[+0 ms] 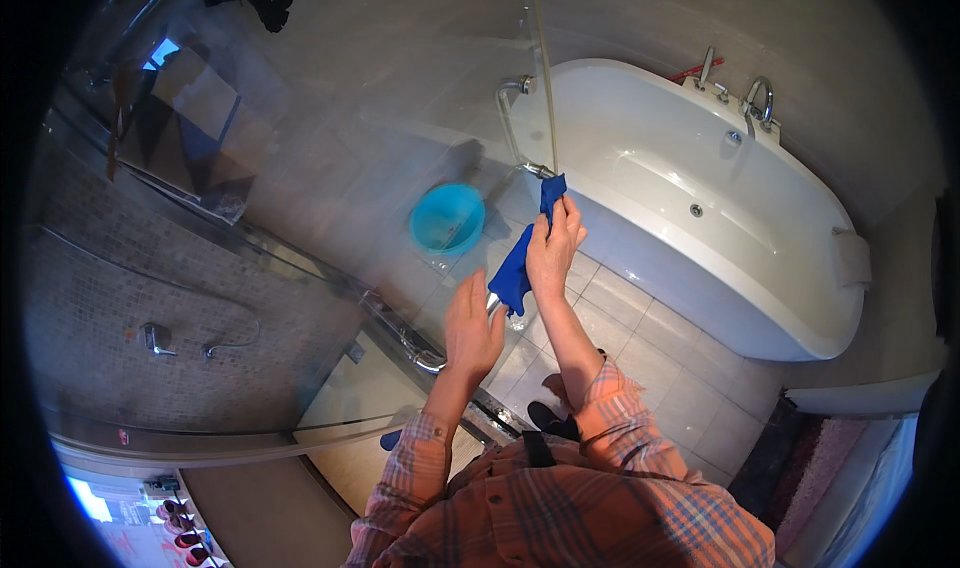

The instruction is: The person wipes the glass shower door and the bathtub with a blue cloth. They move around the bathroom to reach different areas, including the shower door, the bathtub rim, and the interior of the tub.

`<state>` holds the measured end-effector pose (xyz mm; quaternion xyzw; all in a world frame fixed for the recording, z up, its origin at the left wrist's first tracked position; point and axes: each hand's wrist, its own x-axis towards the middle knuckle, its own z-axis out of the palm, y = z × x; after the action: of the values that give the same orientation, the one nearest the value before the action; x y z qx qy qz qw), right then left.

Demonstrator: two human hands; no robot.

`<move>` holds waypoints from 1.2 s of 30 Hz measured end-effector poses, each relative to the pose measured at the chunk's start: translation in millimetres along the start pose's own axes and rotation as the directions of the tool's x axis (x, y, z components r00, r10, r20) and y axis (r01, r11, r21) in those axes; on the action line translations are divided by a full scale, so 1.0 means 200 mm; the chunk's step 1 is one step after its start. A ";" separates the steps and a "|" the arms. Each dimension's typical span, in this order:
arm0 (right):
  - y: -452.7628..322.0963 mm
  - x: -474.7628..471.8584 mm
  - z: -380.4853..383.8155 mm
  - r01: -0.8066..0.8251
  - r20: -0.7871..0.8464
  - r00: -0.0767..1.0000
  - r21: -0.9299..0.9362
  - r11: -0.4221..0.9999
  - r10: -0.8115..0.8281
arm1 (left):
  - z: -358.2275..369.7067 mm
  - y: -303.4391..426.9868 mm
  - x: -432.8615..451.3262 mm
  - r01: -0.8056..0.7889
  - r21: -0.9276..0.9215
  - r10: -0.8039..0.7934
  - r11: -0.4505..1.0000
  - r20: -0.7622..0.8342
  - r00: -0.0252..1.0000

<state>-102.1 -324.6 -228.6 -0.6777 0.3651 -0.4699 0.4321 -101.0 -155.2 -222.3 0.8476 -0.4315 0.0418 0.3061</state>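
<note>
A blue cloth (513,268) lies against the edge and handle area of a glass shower door (420,118). My right hand (553,249) is closed on the cloth, its upper end sticking out past my fingers beside the lower mount of the door's chrome handle (507,129). My left hand (472,328) is at the cloth's lower end, palm turned to it beside a short chrome piece, fingers extended; whether it grips anything is hidden. Beyond the hands, a turquoise basin (448,219) stands on the tiled floor.
A white freestanding bathtub (652,223) with a chrome faucet (763,99) stands at the right, a light cloth (851,257) over its rim. A chrome shower valve (156,339) is on the mosaic wall at left. Another chrome handle (420,354) is near my left hand. The floor tiles (615,298) look wet.
</note>
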 end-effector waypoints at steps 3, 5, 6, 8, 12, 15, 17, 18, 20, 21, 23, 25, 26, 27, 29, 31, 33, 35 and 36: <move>0.26 -0.01 0.10 0.131 0.260 0.964 -0.317 0.939 -0.046 | 0.10 0.03 0.12 -0.019 0.037 0.016 0.999 0.078 0.997; 0.28 -0.06 0.13 0.047 0.303 0.953 -0.225 0.973 0.024 | 0.16 0.02 0.17 -0.006 0.098 -0.009 0.995 0.144 0.990; 0.31 -0.04 0.16 0.028 0.249 0.968 -0.169 0.985 0.015 | 0.21 -0.01 0.19 -0.042 0.108 0.026 0.993 0.148 0.989; 0.37 0.02 0.20 -0.005 0.162 0.986 -0.148 0.989 0.030 | 0.30 -0.03 0.22 -0.059 0.139 0.038 0.989 0.148 0.988; 0.46 0.28 0.25 -0.054 0.112 0.991 -0.163 0.985 0.073 | 0.45 -0.05 0.29 0.011 0.231 -0.044 0.973 0.137 0.990; 0.51 0.40 0.22 -0.092 0.215 0.972 -0.038 0.995 0.099 | 0.48 -0.06 0.36 0.019 0.324 -0.056 0.946 0.106 0.993; 0.57 0.38 0.21 -0.039 0.208 0.978 0.059 0.997 0.026 | 0.46 -0.02 0.42 -0.027 0.368 -0.009 0.930 0.096 0.995; 0.55 0.34 0.20 -0.096 0.216 0.974 0.115 0.989 0.070 | 0.45 -0.01 0.44 -0.073 0.375 0.059 0.924 0.049 0.997; 0.58 0.23 0.22 -0.074 0.198 0.979 0.096 0.993 0.054 | 0.46 0.02 0.47 -0.178 0.381 0.204 0.907 -0.028 0.978; 0.58 0.17 0.21 -0.069 0.208 0.977 0.077 0.995 0.052 | 0.47 0.02 0.46 -0.120 0.341 0.116 0.932 0.033 0.993; 0.51 0.15 0.10 -0.121 0.379 0.924 0.180 0.976 0.044 | 0.51 -0.03 0.46 0.000 0.274 -0.048 0.962 0.166 0.985; 0.57 0.25 0.04 -0.083 0.410 0.912 0.105 0.991 0.033 | 0.51 -0.07 0.42 -0.046 0.295 0.021 0.954 0.088 0.996; 0.58 0.29 0.02 -0.137 0.332 0.939 0.106 0.985 0.095 | 0.49 -0.08 0.41 -0.049 0.278 0.029 0.959 0.078 0.997; 0.56 0.34 -0.01 -0.188 0.249 0.956 0.106 0.977 0.157 | 0.47 -0.08 0.41 -0.055 0.256 0.039 0.965 0.066 0.997; 0.60 0.47 -0.02 -0.446 0.243 0.880 0.127 0.886 0.408 | 0.44 -0.08 0.38 0.001 0.163 -0.008 0.987 0.041 0.999; 0.66 0.49 0.05 -0.350 0.246 0.919 0.149 0.925 0.308 | 0.40 -0.09 0.33 0.018 0.112 -0.020 0.994 0.019 1.000; 0.65 0.44 0.18 -0.219 0.291 0.937 0.064 0.974 0.192 | 0.31 -0.08 0.26 0.105 0.125 -0.121 0.987 0.133 0.984; 0.53 0.29 0.19 -0.412 0.339 0.881 0.202 0.889 0.331 | 0.21 -0.09 0.17 0.194 0.139 -0.220 0.971 0.203 0.954; 0.58 0.23 0.25 -0.428 0.309 0.902 0.555 0.713 0.301 | 0.16 -0.07 0.14 0.204 0.151 -0.234 0.967 0.226 0.946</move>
<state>-51.5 -396.0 -330.0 -0.4581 0.2762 -0.3981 0.7452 -78.1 -186.5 -245.0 0.9066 -0.3650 -0.0689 0.2002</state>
